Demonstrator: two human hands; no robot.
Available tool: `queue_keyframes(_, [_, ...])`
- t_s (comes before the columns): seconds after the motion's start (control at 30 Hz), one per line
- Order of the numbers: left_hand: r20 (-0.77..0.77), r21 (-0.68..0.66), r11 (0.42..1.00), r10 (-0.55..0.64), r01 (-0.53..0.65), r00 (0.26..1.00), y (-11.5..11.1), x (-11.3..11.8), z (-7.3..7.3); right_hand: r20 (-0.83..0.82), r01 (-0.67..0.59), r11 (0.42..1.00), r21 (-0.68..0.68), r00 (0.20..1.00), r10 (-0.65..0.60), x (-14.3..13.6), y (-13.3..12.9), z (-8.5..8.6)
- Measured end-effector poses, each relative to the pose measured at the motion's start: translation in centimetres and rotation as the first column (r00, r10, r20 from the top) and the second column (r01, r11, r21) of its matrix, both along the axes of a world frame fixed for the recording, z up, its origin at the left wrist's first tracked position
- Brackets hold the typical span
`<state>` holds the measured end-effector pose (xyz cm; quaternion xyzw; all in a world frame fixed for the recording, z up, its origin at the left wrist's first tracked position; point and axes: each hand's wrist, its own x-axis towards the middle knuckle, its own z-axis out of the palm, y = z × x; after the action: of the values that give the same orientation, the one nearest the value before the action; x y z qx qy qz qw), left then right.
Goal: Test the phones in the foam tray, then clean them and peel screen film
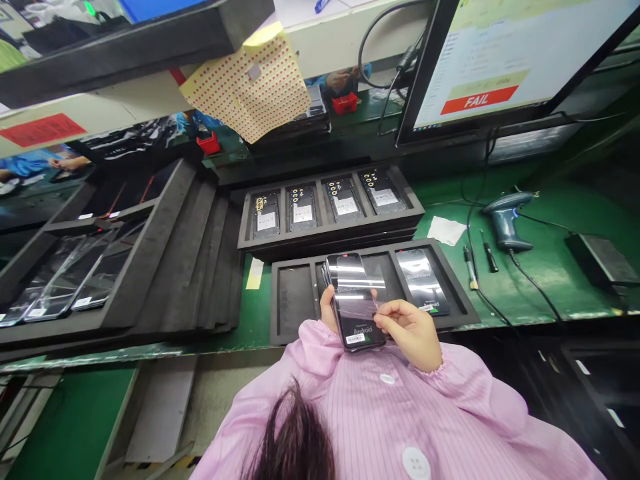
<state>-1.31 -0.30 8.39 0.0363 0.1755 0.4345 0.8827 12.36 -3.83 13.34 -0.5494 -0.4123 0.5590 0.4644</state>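
1. While the left hand [329,310] grips a stack [353,307] of phones, its fingers wrapped about the long sides, the right hand [413,333] has thumb and forefinger pinched on what looks like a clear film [376,305] at the right edge.
2. Held over the front tray [295,293], the stack hides part of its slots; its top screen reads "Android" above a white label.
3. At its right end, the front tray holds a phone [423,280] with "Blackview" on the screen.
4. Just behind, the rear tray [330,231] has four slots, each holding an opened unit [301,210] with gold rings and a white label; more trays lie beneath.
5. To the left, a larger tray [140,280] holds phones with white labels.
6. Beyond, a co-worker's hand [337,80] is near a red bin [345,103]; its contents are too small to tell.
7. On the green tabletop [440,190], right of the trays, lies a scanner [507,220].
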Motion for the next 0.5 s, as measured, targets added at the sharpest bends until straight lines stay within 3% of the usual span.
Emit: queue_keyframes(0.5, [-0.03,-0.018,0.998,0.051,-0.052,0.998,0.46,0.05,0.03,0.102,-0.011,0.999,0.053,0.995,0.006,0.05,0.09,-0.29])
